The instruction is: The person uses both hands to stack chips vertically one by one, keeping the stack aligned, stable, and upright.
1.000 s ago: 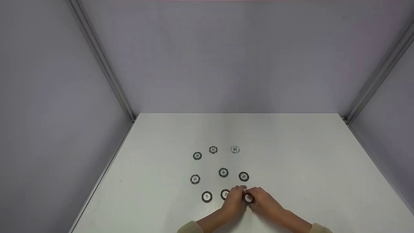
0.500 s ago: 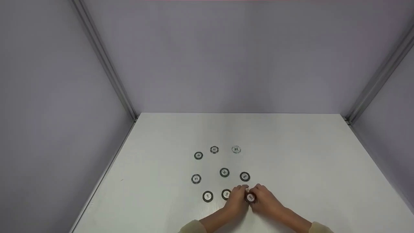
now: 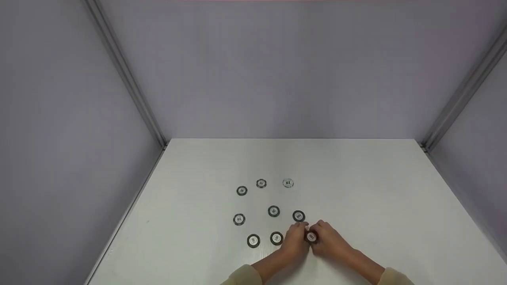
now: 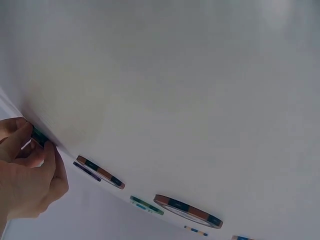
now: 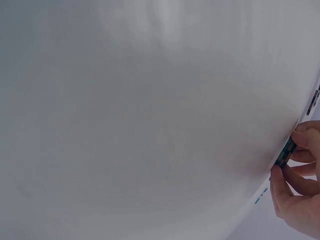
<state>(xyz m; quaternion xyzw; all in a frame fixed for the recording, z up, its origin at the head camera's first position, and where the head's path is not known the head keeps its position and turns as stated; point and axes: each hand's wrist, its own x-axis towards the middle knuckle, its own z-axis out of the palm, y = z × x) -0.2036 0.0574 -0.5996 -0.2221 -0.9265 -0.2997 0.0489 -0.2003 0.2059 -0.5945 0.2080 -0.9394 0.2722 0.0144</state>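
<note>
In the head view, a small stack of dark-rimmed poker chips (image 3: pixel 311 236) stands between my two hands, a white numbered centre showing on its top chip. My left hand (image 3: pixel 295 242) grips its left side with curled fingers. From the right, my right hand (image 3: pixel 329 242) holds the same stack. The right wrist view shows the green-and-brown edges of the stacked chips (image 5: pixel 286 152) pinched between fingertips, low over the white table. Fingers cover part of the stack in each wrist view. Just left of my left hand lies a single poker chip (image 3: pixel 277 238).
Several more poker chips lie spread singly on the white table (image 3: pixel 356 178), including a dark one (image 3: pixel 299 215) just beyond my hands, one at the left front (image 3: pixel 253 240) and a pale one (image 3: pixel 288 183) farther back. Grey walls (image 3: pixel 293 71) enclose the table's back and sides.
Both hands have shifted right and slightly away with the stack between them. The chip beside my left hand, partly covered before, now shows whole. The other chips lie as before.
</note>
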